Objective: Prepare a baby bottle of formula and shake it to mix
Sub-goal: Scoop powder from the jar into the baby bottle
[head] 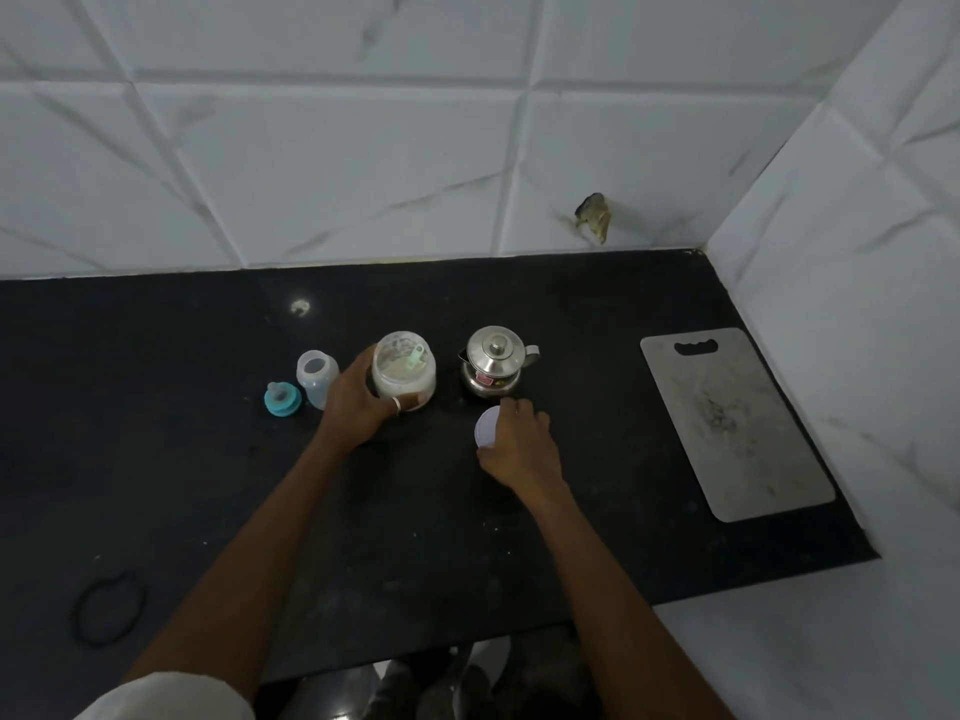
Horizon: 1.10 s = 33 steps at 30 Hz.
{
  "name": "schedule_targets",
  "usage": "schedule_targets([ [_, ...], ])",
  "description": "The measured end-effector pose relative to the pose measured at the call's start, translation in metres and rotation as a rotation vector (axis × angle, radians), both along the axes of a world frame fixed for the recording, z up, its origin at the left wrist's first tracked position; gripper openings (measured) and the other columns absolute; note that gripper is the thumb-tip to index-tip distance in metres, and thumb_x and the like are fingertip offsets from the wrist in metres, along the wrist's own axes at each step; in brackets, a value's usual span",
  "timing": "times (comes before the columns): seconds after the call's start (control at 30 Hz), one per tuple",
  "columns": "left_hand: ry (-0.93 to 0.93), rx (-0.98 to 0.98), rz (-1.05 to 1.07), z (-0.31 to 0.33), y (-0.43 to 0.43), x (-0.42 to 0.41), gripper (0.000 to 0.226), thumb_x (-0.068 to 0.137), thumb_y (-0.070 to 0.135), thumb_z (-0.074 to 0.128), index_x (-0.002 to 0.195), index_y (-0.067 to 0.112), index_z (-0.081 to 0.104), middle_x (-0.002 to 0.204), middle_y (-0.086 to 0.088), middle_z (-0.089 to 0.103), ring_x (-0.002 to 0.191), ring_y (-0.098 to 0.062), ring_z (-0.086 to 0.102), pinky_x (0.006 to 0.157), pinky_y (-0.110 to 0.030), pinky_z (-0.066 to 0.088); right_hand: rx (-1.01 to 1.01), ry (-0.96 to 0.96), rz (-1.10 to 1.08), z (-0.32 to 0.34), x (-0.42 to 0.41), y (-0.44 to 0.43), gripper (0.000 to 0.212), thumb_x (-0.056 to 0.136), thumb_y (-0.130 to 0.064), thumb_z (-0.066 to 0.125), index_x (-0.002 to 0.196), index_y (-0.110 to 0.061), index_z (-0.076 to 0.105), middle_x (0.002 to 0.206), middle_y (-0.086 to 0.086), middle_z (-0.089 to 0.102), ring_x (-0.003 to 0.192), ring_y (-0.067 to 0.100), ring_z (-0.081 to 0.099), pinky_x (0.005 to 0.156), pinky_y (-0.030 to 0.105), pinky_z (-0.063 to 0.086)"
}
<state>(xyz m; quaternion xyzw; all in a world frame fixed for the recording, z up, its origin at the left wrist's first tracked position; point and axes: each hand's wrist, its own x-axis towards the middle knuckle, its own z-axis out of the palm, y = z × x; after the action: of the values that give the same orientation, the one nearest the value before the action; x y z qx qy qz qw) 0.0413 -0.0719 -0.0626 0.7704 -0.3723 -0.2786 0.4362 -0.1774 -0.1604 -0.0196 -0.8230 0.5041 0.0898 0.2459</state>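
Gripping the formula jar (404,368) from its left side, the left hand (358,402) curls fingers and thumb round the clear wall. The jar stands upright with its mouth open and a pale green scoop (418,353) lying inside on the powder. The right hand (522,444) holds the white lid (487,428) by its rim, low over the black counter (208,485) and just nearer than the steel kettle (493,363); I cannot tell whether the lid already touches the surface. The baby bottle (317,376) stands just left of the left hand, upright on its long axis with its neck open, and its teal teat ring (282,399) lies a little farther left. The left hand is much the nearer to the bottle, so I judge powder has only a short way to go leftward, while the right hand would have to cross over the jar. The kettle crowds the jar's right, and the tiled wall (363,174) closes the far side. Bare counter lies on the near side. A cutting board (737,423) lies well to the right, and a black band (109,608) lies near left.
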Motion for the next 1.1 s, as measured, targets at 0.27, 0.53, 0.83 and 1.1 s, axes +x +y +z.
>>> schedule_targets([
  [0.27,-0.001,-0.009,-0.003,0.000,0.000,0.000,0.087,0.067,0.032,0.092,0.142,0.030,0.047,0.133,0.015,0.059,0.122,-0.001,0.056,0.095,-0.012,0.041,0.008,0.049,0.032,-0.017,-0.008,-0.001,0.081,0.082,-0.029,0.082,0.146,-0.010,0.036,0.150,0.009,0.041,0.135,0.033,0.040,0.098,0.040,0.048],
  [0.53,-0.004,-0.004,0.005,0.000,0.000,-0.002,0.087,0.068,0.032,0.092,0.142,0.030,0.046,0.132,0.016,0.056,0.121,-0.001,0.055,0.091,-0.008,0.039,-0.085,0.028,0.013,-0.006,-0.003,-0.005,0.078,0.087,-0.058,0.070,0.143,-0.011,0.041,0.147,0.013,0.044,0.134,0.034,0.043,0.104,0.048,0.044],
  [0.83,-0.016,-0.001,0.031,0.008,0.002,-0.009,0.081,0.069,0.030,0.091,0.133,0.040,0.044,0.121,0.028,0.053,0.107,0.019,0.051,0.082,0.002,0.038,-0.226,-0.144,0.019,0.027,0.017,-0.009,0.050,0.097,-0.048,0.059,0.132,-0.012,0.054,0.134,0.012,0.055,0.124,0.031,0.051,0.095,0.044,0.047],
  [1.1,-0.026,-0.042,0.076,0.013,0.002,-0.017,0.082,0.067,0.025,0.091,0.138,0.028,0.049,0.127,0.016,0.054,0.116,0.000,0.052,0.094,-0.011,0.040,-0.305,-0.465,0.192,0.048,0.060,-0.015,0.016,0.099,-0.019,0.060,0.111,-0.014,0.070,0.114,0.008,0.060,0.104,0.024,0.059,0.082,0.040,0.054],
])
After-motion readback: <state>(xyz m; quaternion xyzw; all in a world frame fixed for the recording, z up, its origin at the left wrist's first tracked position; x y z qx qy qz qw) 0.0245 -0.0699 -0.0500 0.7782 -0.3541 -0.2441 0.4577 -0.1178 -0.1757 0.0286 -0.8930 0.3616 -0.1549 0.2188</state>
